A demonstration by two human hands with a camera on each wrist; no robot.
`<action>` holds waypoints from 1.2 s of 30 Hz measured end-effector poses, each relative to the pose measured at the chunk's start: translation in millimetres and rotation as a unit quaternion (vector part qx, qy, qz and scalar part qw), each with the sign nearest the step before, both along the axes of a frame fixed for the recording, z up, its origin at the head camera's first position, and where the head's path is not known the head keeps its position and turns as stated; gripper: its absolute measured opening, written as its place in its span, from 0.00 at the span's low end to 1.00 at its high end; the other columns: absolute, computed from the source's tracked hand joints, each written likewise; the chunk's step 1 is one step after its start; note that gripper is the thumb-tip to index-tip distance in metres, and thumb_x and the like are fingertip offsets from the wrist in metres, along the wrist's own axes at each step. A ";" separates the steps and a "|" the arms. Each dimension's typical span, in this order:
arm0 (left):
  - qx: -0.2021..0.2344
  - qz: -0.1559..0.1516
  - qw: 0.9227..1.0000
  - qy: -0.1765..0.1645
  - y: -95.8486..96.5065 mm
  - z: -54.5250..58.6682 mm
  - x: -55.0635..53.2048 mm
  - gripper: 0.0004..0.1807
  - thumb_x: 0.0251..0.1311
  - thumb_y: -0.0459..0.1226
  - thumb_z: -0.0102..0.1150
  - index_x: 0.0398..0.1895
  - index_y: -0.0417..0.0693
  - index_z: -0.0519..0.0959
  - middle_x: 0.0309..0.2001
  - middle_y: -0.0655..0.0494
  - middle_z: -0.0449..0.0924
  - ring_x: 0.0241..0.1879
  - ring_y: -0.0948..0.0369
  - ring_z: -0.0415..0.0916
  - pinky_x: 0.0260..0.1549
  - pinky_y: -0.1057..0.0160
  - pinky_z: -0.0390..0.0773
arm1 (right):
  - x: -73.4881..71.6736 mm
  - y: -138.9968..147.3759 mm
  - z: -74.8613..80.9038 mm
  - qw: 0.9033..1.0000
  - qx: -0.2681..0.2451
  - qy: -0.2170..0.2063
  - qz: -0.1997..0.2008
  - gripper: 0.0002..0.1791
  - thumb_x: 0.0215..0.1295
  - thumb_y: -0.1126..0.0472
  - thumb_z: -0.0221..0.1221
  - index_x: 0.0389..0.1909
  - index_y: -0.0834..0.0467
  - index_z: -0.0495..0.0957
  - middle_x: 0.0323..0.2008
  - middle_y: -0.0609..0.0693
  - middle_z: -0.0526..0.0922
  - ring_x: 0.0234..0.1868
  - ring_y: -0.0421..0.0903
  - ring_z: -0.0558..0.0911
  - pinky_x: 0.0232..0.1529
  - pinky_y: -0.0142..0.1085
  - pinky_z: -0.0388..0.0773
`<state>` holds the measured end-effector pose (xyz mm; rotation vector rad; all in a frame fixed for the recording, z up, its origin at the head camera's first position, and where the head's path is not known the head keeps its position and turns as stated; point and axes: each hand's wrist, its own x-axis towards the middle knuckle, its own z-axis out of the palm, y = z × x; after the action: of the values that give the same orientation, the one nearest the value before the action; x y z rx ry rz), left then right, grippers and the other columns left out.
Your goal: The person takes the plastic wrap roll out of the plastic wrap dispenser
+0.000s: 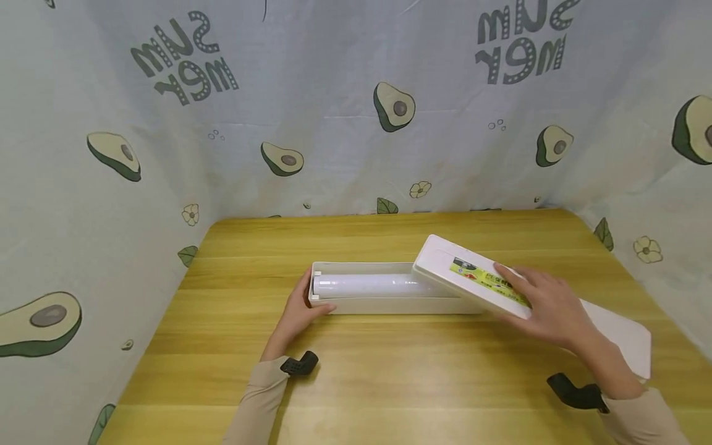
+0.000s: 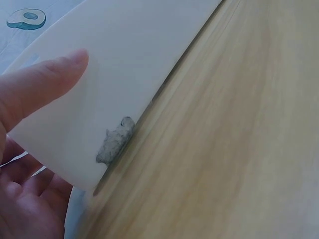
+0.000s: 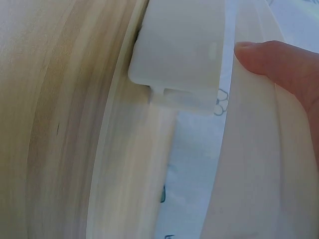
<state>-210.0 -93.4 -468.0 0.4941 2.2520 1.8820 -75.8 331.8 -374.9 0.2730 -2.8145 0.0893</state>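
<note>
A long white cling film box [image 1: 389,306] stands on the table without its lid, and a shiny whitish roll [image 1: 361,285] lies inside. My left hand [image 1: 295,318] grips the box's left end. Its thumb [image 2: 55,79] lies on the front wall, with the other fingers around the end. My right hand [image 1: 550,309] holds the white lid [image 1: 436,254] from above, tilted over the box's right part, which it hides. On the lid is a yellow-green label [image 1: 484,279]. In the right wrist view, a gap separates the lid [image 3: 251,129] from the box's end [image 3: 179,55].
The wooden table [image 1: 356,383] extends around the box. Behind and beside it hangs a pale curtain [image 1: 334,93] printed with avocados. A grey rough patch [image 2: 117,142] marks the box's lower front wall. Black straps' mounts [image 1: 300,363] sit at both wrists.
</note>
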 end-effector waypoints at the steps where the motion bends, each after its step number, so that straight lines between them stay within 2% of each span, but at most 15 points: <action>1: 0.001 -0.001 1.000 -0.002 0.3 0.5 0.4 0.54 0.46 0.28 0.69 0.74 0.45 0.47 0.70 0.43 0.57 0.65 0.50 0.61 0.57 0.68 0.69 | 0.7 0.9 0.3 1.000 -0.001 -0.002 -0.003 0.54 0.41 0.38 0.68 0.72 0.40 0.54 0.55 0.64 0.74 0.50 0.64 0.74 0.40 0.59 0.69; 15: -0.002 0.001 1.000 -0.001 -0.1 1.7 1.6 0.54 0.48 0.29 0.69 0.74 0.46 0.46 0.69 0.43 0.58 0.64 0.49 0.63 0.56 0.68 0.71 | 9.5 17.7 2.3 0.999 0.000 -0.007 -0.038 0.54 0.43 0.36 0.67 0.72 0.42 0.52 0.54 0.66 0.73 0.49 0.67 0.74 0.40 0.62 0.68; 24: -0.013 0.002 1.000 -0.003 0.3 -1.3 1.6 0.54 0.47 0.30 0.69 0.74 0.48 0.46 0.70 0.45 0.57 0.66 0.50 0.61 0.61 0.61 0.68 | 16.2 26.7 -1.3 0.999 -0.008 0.029 -0.040 0.54 0.42 0.38 0.67 0.72 0.45 0.55 0.51 0.67 0.75 0.45 0.65 0.76 0.38 0.59 0.70; 29: -0.008 0.000 1.000 -0.007 0.3 -1.3 2.1 0.55 0.47 0.29 0.69 0.74 0.49 0.45 0.70 0.45 0.57 0.65 0.51 0.61 0.60 0.62 0.69 | 17.3 31.1 -5.6 0.998 -0.001 0.045 -0.037 0.54 0.40 0.38 0.68 0.71 0.47 0.56 0.49 0.67 0.76 0.42 0.64 0.77 0.36 0.57 0.72; 36: -0.012 0.003 1.000 -0.006 0.2 -2.0 0.9 0.54 0.47 0.30 0.69 0.74 0.49 0.45 0.69 0.45 0.58 0.65 0.50 0.62 0.59 0.63 0.69 | 18.2 36.4 -7.2 0.998 0.004 0.015 -0.064 0.55 0.43 0.36 0.66 0.72 0.47 0.52 0.51 0.68 0.74 0.42 0.65 0.76 0.35 0.58 0.72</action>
<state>-209.1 -93.1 -469.9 0.4716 2.2686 1.8549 -57.6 368.2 -382.2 0.0954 -2.7957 0.0439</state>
